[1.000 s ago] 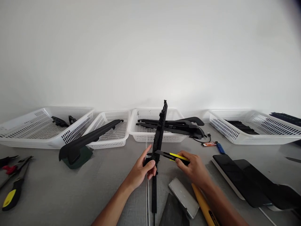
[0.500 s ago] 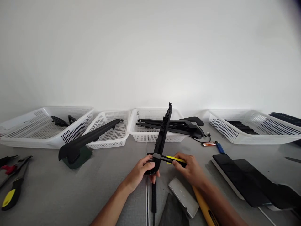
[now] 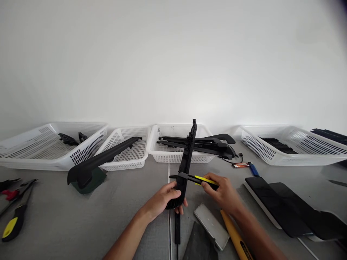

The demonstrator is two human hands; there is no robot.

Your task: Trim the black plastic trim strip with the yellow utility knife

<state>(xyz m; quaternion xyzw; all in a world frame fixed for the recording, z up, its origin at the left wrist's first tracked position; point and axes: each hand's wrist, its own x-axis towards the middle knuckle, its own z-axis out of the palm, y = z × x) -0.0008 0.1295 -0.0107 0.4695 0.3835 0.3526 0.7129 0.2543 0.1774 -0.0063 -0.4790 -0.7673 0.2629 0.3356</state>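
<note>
On the grey bench [image 3: 54,216], lower centre, my left hand [image 3: 162,200] clamps a long black strip [image 3: 187,159]; my right hand [image 3: 223,193] pinches a yellow cutter [image 3: 199,179] touching it.

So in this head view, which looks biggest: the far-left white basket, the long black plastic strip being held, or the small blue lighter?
1. Far-left white mesh basket.
2. Long black plastic strip; it is nearer the camera, so this ranking is unsure.
3. Small blue lighter, clearly smallest.

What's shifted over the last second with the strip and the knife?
The long black strip has tilted, its top end swinging right, and the left hand has slid down to grip its lower end. The right hand keeps the yellow utility knife against the strip. The white baskets and tools have not moved.
</note>
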